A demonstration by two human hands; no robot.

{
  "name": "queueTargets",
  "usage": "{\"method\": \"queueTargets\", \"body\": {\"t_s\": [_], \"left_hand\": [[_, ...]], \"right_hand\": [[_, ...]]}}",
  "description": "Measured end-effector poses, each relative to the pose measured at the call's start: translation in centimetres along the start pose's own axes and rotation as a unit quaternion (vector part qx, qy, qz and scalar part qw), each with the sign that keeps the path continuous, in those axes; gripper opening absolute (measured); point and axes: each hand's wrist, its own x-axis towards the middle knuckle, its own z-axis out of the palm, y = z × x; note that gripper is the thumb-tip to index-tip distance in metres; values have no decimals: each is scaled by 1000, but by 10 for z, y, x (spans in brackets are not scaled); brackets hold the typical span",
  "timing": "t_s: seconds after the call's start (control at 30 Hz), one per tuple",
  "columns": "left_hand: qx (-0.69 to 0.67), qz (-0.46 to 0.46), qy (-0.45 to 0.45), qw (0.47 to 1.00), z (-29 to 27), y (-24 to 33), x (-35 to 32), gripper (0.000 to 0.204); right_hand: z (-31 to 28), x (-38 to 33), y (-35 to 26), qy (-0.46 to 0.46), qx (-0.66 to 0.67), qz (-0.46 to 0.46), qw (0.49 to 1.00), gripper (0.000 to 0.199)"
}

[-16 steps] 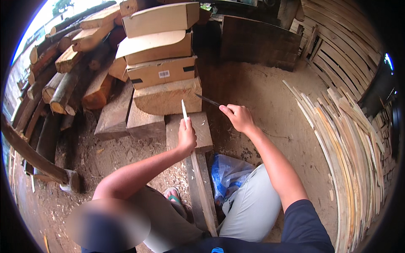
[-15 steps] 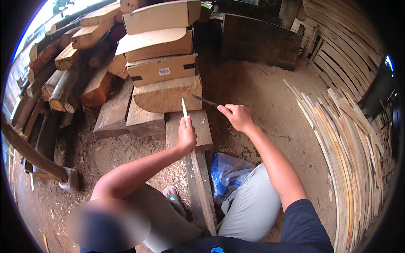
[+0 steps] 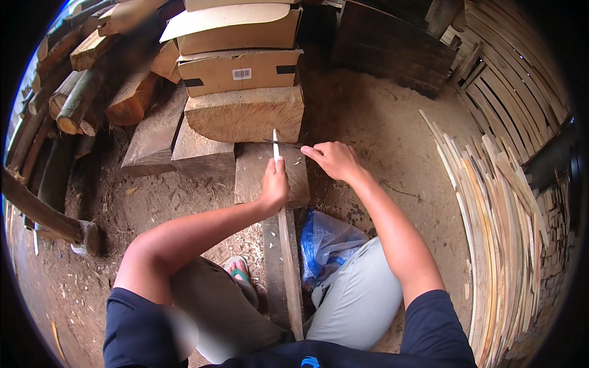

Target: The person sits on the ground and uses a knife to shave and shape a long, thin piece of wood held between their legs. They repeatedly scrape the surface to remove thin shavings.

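Observation:
My left hand (image 3: pixel 273 185) grips a thin pale wooden stick (image 3: pixel 276 145), held upright on a flat wooden work block (image 3: pixel 250 178). My right hand (image 3: pixel 333 159) is closed on the handle of a dark knife (image 3: pixel 283 144), whose blade lies level against the stick near its upper part. Small pale shavings lie on the block around both hands. A long narrow plank (image 3: pixel 286 270) runs from the block back between my knees.
Cardboard boxes (image 3: pixel 239 69) sit stacked on a thick wood slab (image 3: pixel 245 113) just behind the block. Logs (image 3: pixel 80 92) pile at the left. Many thin pale slats (image 3: pixel 491 202) lean along the right. A blue plastic bag (image 3: pixel 325 242) lies by my right thigh, on dirt floor.
My right hand has drawn the knife leftward, closer to the stick. The left hand keeps the stick upright in the same place.

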Motion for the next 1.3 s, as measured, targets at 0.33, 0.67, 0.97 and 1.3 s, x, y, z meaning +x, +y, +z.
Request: {"method": "queueTargets", "body": {"t_s": [0.33,0.67,0.97,1.3], "left_hand": [[-11,54,34,998,4,-28,18,34],[16,40,43,998,2,-16,14,44],[30,36,44,998,9,-12,11,46],[41,29,29,998,2,-7,10,48]], "right_hand": [[2,21,-2,11,-41,-38,998,65],[19,30,-19,59,-59,-29,996,59],[16,22,3,66,-87,-9,994,61],[13,33,20,31,-48,-7,998,58]]}}
